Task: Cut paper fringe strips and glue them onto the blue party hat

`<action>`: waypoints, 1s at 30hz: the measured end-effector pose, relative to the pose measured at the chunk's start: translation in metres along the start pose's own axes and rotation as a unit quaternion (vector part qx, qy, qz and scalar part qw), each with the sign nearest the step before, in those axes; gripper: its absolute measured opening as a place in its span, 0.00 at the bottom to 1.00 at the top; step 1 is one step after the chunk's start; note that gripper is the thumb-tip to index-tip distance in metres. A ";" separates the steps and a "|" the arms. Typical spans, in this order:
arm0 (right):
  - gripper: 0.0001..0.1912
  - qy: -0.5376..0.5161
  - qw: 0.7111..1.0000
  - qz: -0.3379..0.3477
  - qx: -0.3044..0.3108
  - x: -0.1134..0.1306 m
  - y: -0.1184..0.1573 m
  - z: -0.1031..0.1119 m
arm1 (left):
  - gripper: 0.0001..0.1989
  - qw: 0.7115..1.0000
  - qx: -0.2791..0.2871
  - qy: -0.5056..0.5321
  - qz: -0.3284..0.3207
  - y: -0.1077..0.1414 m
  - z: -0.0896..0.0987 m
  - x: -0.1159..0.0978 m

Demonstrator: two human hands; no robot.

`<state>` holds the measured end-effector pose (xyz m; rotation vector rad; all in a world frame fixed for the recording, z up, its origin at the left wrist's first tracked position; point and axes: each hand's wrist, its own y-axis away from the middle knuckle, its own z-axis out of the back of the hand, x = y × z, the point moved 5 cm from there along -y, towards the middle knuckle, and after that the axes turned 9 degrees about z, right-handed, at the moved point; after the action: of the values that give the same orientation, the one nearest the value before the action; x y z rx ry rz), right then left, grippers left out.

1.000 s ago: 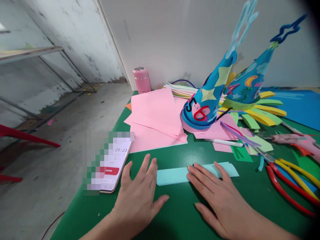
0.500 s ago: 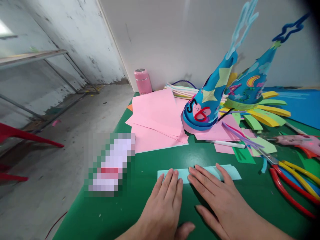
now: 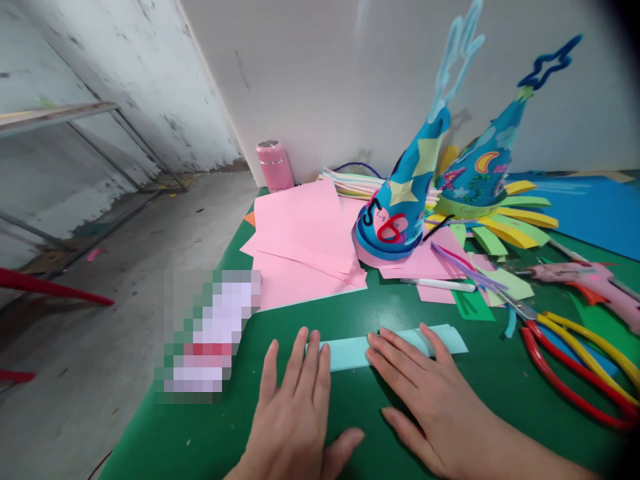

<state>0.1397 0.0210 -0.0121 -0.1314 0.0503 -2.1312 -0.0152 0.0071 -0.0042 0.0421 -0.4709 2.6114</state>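
Note:
A folded strip of light blue paper (image 3: 350,353) lies flat on the green table (image 3: 210,433), directly before me. My left hand (image 3: 295,393) is open at the strip's left end, fingers stretched and slightly spread, covering that end. Across the strip's middle and right part rest the fingers of my right hand (image 3: 425,393), also open and flat, with the thumb apart on the table. Behind the strip are overlapping pink paper sheets (image 3: 300,233).
Two decorated blue cone hats (image 3: 400,220) (image 3: 480,173) stand at the back. At right lie red-handled scissors (image 3: 535,360), a yellow-handled tool (image 3: 595,340), a pink glue gun (image 3: 575,273) and a white pen (image 3: 445,285). A pink flask (image 3: 275,167) stands behind the sheets.
My left hand has slid left along the strip and its fingers have spread. The right hand stays on the paper. The whole view has shifted slightly.

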 end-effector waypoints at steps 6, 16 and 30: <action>0.29 -0.056 0.998 -0.017 0.021 -0.001 -0.001 0.003 | 0.35 0.996 0.001 0.048 -0.071 -0.020 -0.006 -0.029; 0.32 -0.169 0.985 -0.036 0.027 0.001 -0.009 0.005 | 0.35 0.989 -0.065 0.042 -0.127 -0.017 -0.020 -0.026; 0.39 -0.054 0.997 -0.032 0.037 -0.023 0.020 0.005 | 0.35 0.992 -0.032 0.014 -0.118 -0.019 -0.021 -0.025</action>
<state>0.1690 0.0302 -0.0107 -0.2075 -0.0970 -2.1830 0.0173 0.0185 -0.0211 0.0370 -0.5061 2.3618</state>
